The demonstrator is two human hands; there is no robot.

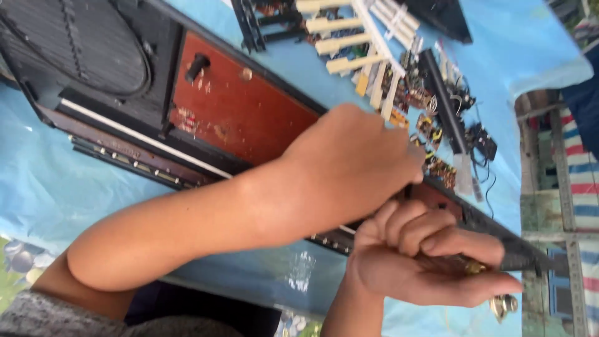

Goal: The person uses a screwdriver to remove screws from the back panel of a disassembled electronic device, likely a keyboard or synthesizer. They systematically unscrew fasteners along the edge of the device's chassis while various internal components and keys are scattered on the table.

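From my remote position I see two bare forearms, without watch, bracelet or glove: one enters from the lower left of the frame and ends in the left hand (349,162) at centre, the other rises from the bottom edge to the right hand (424,262) at lower right. Both hands carry no rings that I can make out, and the fingernails are short and unpainted. A grey, speckled knit sleeve (37,315) covers the upper arm in the lower left corner, ending above the elbow.
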